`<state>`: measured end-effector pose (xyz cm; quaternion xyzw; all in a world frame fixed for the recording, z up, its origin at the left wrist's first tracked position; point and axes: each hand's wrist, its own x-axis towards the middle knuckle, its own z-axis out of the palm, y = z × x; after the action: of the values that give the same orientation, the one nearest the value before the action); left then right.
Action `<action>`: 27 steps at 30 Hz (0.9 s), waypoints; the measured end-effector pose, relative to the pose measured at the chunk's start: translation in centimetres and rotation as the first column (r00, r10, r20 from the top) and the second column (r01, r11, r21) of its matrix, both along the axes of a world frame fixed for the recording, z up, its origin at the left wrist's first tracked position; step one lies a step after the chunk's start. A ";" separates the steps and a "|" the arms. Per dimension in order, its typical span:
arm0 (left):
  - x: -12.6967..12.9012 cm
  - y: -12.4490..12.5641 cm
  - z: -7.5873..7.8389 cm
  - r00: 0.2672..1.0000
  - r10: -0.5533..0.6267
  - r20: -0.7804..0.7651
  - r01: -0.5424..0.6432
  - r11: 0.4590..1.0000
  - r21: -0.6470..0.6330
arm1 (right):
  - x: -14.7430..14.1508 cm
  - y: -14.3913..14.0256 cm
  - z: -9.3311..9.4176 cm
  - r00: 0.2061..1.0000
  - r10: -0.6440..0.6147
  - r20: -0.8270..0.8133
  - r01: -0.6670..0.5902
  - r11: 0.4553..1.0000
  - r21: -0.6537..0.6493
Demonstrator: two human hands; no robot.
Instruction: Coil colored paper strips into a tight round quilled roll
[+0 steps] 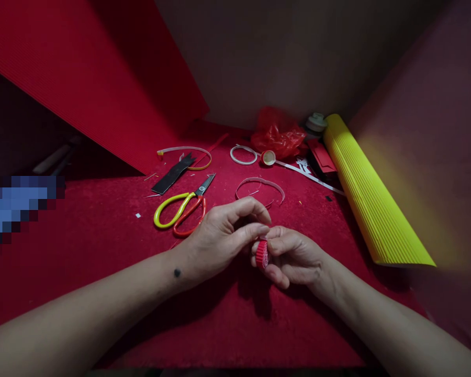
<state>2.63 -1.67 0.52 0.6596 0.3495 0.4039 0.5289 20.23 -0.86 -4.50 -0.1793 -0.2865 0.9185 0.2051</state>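
Both hands meet near the middle of the red table point(102, 230), just above its surface. The right hand point(294, 256) grips a small red ribbed roll point(262, 254), fingers curled tight around it, the roll standing on edge between thumb and fingers. The left hand point(223, 235) reaches in from the left, thumb and forefinger narrowed to a pinch touching the top of the roll; the other fingers are loosely bent. A dark spot shows on the left wrist. Just beyond the left hand lie scissors point(182, 207) with one yellow and one orange handle, blades pointing far-right. Farther left of them lies a black strip point(172, 177), and a thin white band with a yellow tip point(186, 152) curves beside it. Just beyond the hands lies a pale curved strip point(261, 184). Farther back sit a white ring point(243, 154), a small round cap point(268, 157) and a crumpled red plastic bag point(277, 137). A yellow ribbed roll of sheet point(365, 193) lies along the right side, running near to far, with red card pieces point(322, 157) just beside its far end. A large red ribbed sheet point(94, 84) leans up at far left. A blurred blue patch sits at the left edge.
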 end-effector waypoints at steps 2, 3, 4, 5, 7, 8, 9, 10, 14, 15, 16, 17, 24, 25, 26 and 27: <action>-0.3 0.1 -0.1 0.998 0.016 -0.067 -0.003 0.980 0.197 | 0.1 0.0 0.0 1.000 -0.015 0.003 0.015 1.000 -0.012; -0.5 0.1 -0.2 0.995 0.019 -0.099 0.011 0.956 0.292 | 0.1 0.0 0.1 1.000 -0.022 0.006 0.022 1.000 -0.018; -0.7 0.2 -0.3 0.991 0.021 -0.132 0.030 0.925 0.378 | 0.1 0.0 0.1 1.000 -0.026 0.011 0.026 0.999 -0.021; -0.9 0.3 -0.3 0.986 0.024 -0.164 0.053 0.892 0.448 | 0.1 0.0 0.2 0.999 -0.026 0.019 0.027 0.999 -0.022; -1.1 0.4 -0.4 0.976 0.028 -0.217 0.097 0.832 0.546 | 0.1 0.0 0.4 0.999 -0.022 0.034 0.022 1.000 -0.012; -1.2 0.5 -0.4 0.971 0.030 -0.239 0.117 0.807 0.579 | 0.1 0.0 0.5 0.999 -0.020 0.035 0.020 1.000 -0.006; -1.3 0.5 -0.4 0.965 0.032 -0.260 0.137 0.786 0.603 | 0.1 0.0 0.5 0.999 -0.018 0.034 0.018 1.000 0.000; -1.4 0.6 -0.4 0.959 0.031 -0.281 0.157 0.768 0.621 | 0.1 0.0 0.6 0.999 -0.015 0.033 0.015 1.000 0.002; -1.4 0.9 -0.4 0.941 0.066 -0.333 0.185 0.723 0.666 | 0.1 0.0 0.5 0.999 -0.029 0.038 0.029 1.000 -0.008; -1.5 1.0 -0.4 0.935 0.082 -0.345 0.190 0.705 0.683 | 0.1 0.1 0.5 0.999 -0.030 0.040 0.031 0.999 -0.007; -1.5 1.0 -0.5 0.927 0.099 -0.362 0.201 0.685 0.700 | 0.1 0.1 0.5 0.999 -0.031 0.036 0.031 1.000 -0.004; -1.5 1.0 -0.5 0.916 0.123 -0.381 0.211 0.662 0.719 | 0.1 0.1 0.5 0.999 -0.030 0.030 0.030 1.000 0.001; -2.1 0.7 -0.3 0.786 0.186 -0.589 0.381 0.605 0.699 | 0.0 0.0 0.9 0.999 -0.023 0.035 0.023 1.000 0.006; -2.2 0.6 -0.3 0.768 0.183 -0.614 0.407 0.602 0.687 | 0.0 0.0 1.0 0.999 -0.017 0.045 0.017 1.000 0.010; -2.3 0.5 -0.2 0.753 0.177 -0.634 0.428 0.600 0.676 | 0.0 -0.1 1.2 0.998 -0.013 0.062 0.012 1.000 0.016; -2.4 0.5 -0.2 0.741 0.165 -0.651 0.446 0.604 0.661 | 0.0 -0.2 1.4 0.997 -0.012 0.081 0.011 1.000 0.021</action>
<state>0.21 -1.18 0.36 0.9458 0.2402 0.2102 0.0603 20.19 -1.02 -3.14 -0.2161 -0.3030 0.9063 0.2004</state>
